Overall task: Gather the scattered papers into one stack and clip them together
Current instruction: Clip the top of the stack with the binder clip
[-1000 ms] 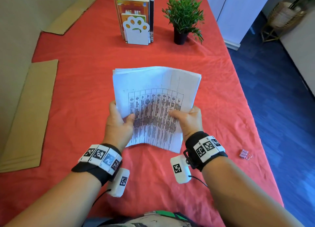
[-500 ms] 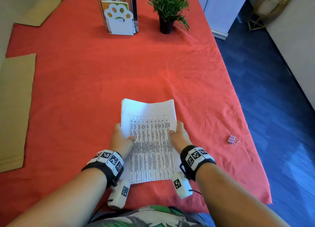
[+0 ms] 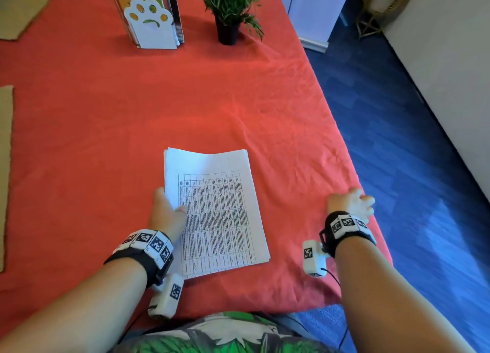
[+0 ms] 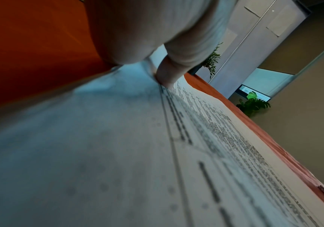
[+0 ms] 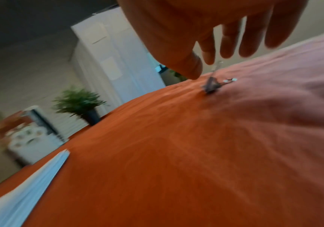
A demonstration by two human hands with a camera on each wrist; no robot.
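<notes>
The stack of printed papers (image 3: 214, 212) lies flat on the red tablecloth (image 3: 106, 113) in front of me. My left hand (image 3: 169, 212) holds its left edge, the thumb (image 4: 169, 73) pressing on the top sheet; the other fingers are hidden. My right hand (image 3: 352, 201) is out by the table's right edge and covers the binder clip in the head view. In the blurred right wrist view the small metal binder clip (image 5: 212, 86) sits on the cloth just below my right hand (image 5: 202, 67), whose fingers are spread and hold nothing.
A white paw-shaped bookend with books (image 3: 149, 23) and a small potted plant (image 3: 229, 10) stand at the far side. Cardboard sheets (image 3: 5, 167) lie along the left. The table's right edge drops to blue floor (image 3: 411, 167) just beyond my right hand.
The stack went from held up in both hands to lying flat on the cloth. My right hand let go of it and moved right to the binder clip. The left hand stayed on the stack.
</notes>
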